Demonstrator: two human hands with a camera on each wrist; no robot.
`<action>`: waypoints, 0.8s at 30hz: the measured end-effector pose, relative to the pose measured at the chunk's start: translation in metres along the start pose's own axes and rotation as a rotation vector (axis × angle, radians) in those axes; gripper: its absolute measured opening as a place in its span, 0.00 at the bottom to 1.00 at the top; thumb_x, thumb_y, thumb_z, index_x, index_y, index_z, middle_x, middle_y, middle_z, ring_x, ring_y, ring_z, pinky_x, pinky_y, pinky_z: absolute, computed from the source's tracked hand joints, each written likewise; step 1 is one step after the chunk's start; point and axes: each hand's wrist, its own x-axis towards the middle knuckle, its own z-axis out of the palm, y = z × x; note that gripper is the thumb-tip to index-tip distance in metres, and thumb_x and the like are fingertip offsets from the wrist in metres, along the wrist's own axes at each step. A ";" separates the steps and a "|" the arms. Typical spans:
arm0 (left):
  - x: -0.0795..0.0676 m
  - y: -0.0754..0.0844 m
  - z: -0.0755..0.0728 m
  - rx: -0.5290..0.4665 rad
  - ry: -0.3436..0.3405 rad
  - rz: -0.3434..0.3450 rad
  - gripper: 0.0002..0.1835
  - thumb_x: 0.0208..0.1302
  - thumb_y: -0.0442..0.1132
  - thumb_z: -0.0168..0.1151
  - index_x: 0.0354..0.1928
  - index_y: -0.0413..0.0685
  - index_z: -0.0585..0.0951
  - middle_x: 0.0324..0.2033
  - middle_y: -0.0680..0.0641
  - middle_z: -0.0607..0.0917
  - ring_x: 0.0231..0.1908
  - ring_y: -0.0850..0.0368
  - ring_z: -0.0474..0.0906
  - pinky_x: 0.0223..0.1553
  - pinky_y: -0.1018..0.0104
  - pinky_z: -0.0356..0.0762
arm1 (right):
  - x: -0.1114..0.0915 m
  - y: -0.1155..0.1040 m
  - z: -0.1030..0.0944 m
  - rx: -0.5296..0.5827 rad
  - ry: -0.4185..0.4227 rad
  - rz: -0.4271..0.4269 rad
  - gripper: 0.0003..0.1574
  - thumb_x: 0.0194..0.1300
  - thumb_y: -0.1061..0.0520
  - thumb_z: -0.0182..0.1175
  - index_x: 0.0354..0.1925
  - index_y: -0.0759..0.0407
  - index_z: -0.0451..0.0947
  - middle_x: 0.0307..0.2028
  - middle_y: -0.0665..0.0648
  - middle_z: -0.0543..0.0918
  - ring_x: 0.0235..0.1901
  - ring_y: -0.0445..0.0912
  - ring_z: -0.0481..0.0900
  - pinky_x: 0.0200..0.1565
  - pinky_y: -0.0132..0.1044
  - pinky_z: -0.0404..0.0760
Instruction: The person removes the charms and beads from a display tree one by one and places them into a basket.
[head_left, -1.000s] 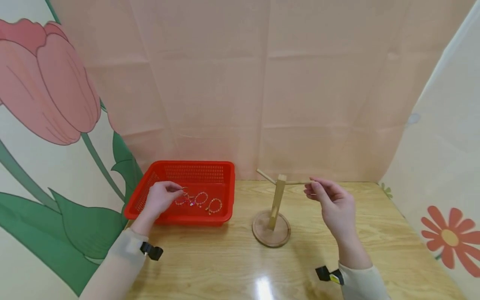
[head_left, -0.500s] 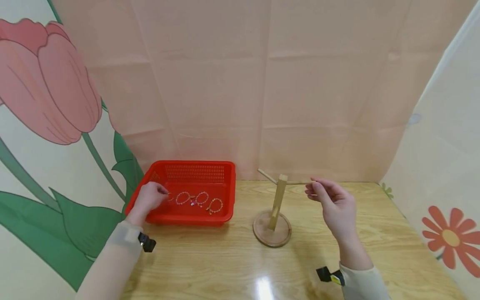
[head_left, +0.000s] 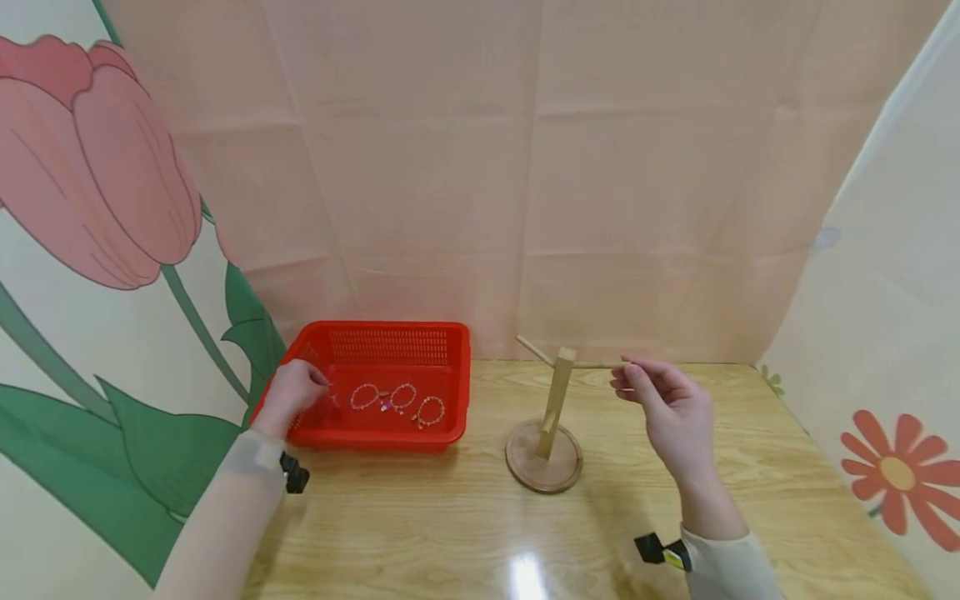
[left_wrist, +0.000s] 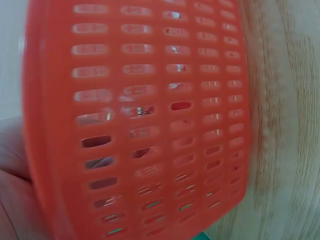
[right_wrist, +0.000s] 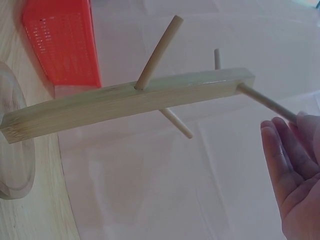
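At the left end of the red basket [head_left: 390, 442], my left hand [head_left: 295, 390] pinches a small bracelet [head_left: 333, 398] that hangs, blurred, below its fingertips. Three beaded bracelets lie on the basket floor, among them one with a pink charm [head_left: 403, 397] and a gold-toned one [head_left: 429, 411]. In the left wrist view the slotted basket wall [left_wrist: 160, 120] covers most of my fingers. My right hand [head_left: 671, 408] holds the end of an upper peg [right_wrist: 267, 104] of a wooden stand [head_left: 557, 400] between thumb and index finger; the other fingers are loosely bent.
The stand has a round base [head_left: 543, 475], an upright post and several pegs pointing different ways. It stands right of the basket on a wood-grain table [head_left: 420, 525]. A pink cloth [head_left: 525, 167] hangs behind, and printed flower sheets flank both sides.
My left hand has moved left and slightly down inside the basket with the bracelet, away from the others. My right hand has stayed at the peg's end.
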 end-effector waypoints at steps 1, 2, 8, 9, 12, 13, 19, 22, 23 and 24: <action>0.001 -0.001 0.001 -0.005 0.003 -0.009 0.12 0.71 0.30 0.66 0.51 0.31 0.89 0.45 0.33 0.89 0.41 0.41 0.84 0.50 0.45 0.88 | 0.000 0.000 0.000 -0.003 -0.003 -0.001 0.12 0.77 0.70 0.61 0.52 0.78 0.83 0.40 0.53 0.92 0.39 0.42 0.91 0.43 0.36 0.89; 0.003 -0.002 0.002 -0.010 0.007 -0.019 0.13 0.71 0.30 0.66 0.53 0.31 0.88 0.46 0.33 0.89 0.41 0.41 0.84 0.51 0.45 0.88 | 0.000 0.000 0.000 -0.011 -0.007 -0.002 0.12 0.77 0.70 0.61 0.53 0.78 0.83 0.40 0.53 0.92 0.39 0.42 0.91 0.43 0.36 0.89; 0.002 -0.004 0.005 -0.026 0.044 -0.052 0.19 0.74 0.32 0.64 0.61 0.29 0.83 0.53 0.30 0.87 0.43 0.39 0.85 0.54 0.43 0.87 | 0.001 0.000 -0.001 -0.064 -0.024 -0.016 0.12 0.78 0.69 0.60 0.53 0.77 0.84 0.40 0.52 0.92 0.39 0.41 0.91 0.42 0.35 0.89; 0.001 -0.004 0.005 -0.018 0.061 -0.044 0.19 0.74 0.34 0.63 0.61 0.29 0.84 0.52 0.30 0.87 0.43 0.39 0.85 0.53 0.43 0.87 | 0.002 0.000 -0.001 -0.071 -0.023 -0.016 0.12 0.78 0.69 0.60 0.52 0.77 0.84 0.40 0.51 0.92 0.39 0.41 0.91 0.42 0.35 0.89; -0.003 0.001 0.002 -0.012 0.140 0.003 0.18 0.76 0.37 0.61 0.58 0.30 0.86 0.49 0.30 0.88 0.42 0.38 0.85 0.50 0.43 0.87 | 0.003 0.000 -0.002 -0.092 -0.023 -0.012 0.12 0.78 0.69 0.60 0.52 0.77 0.84 0.40 0.50 0.92 0.38 0.41 0.91 0.41 0.35 0.89; -0.005 0.004 0.001 -0.019 0.171 0.016 0.18 0.76 0.39 0.60 0.57 0.31 0.86 0.49 0.31 0.89 0.42 0.38 0.85 0.50 0.43 0.87 | 0.004 0.000 -0.002 -0.098 -0.024 -0.011 0.12 0.78 0.69 0.60 0.53 0.77 0.84 0.39 0.50 0.92 0.38 0.41 0.91 0.41 0.35 0.89; -0.017 0.026 0.005 -0.105 0.267 0.130 0.24 0.80 0.44 0.60 0.68 0.35 0.80 0.60 0.31 0.85 0.52 0.35 0.83 0.57 0.40 0.84 | 0.006 -0.001 -0.006 -0.142 -0.028 -0.025 0.14 0.79 0.68 0.60 0.56 0.74 0.84 0.40 0.50 0.92 0.40 0.40 0.91 0.42 0.33 0.89; -0.023 0.034 0.010 -0.127 0.262 0.204 0.27 0.80 0.47 0.61 0.72 0.38 0.77 0.64 0.33 0.83 0.56 0.35 0.83 0.60 0.39 0.81 | 0.006 0.001 -0.011 -0.112 -0.042 -0.053 0.18 0.82 0.67 0.54 0.63 0.73 0.81 0.44 0.53 0.92 0.43 0.41 0.91 0.44 0.32 0.88; -0.025 0.037 0.011 -0.132 0.256 0.224 0.28 0.80 0.48 0.61 0.73 0.39 0.76 0.65 0.34 0.82 0.54 0.36 0.83 0.60 0.39 0.82 | 0.006 0.003 -0.013 -0.101 -0.046 -0.064 0.20 0.83 0.67 0.51 0.65 0.73 0.79 0.46 0.55 0.92 0.45 0.42 0.91 0.45 0.32 0.88; -0.027 0.038 0.013 -0.132 0.250 0.246 0.29 0.80 0.49 0.61 0.74 0.40 0.75 0.66 0.34 0.81 0.56 0.36 0.83 0.62 0.38 0.80 | 0.006 0.005 -0.016 -0.115 -0.055 -0.080 0.21 0.85 0.66 0.49 0.67 0.72 0.78 0.49 0.58 0.91 0.47 0.42 0.90 0.47 0.31 0.88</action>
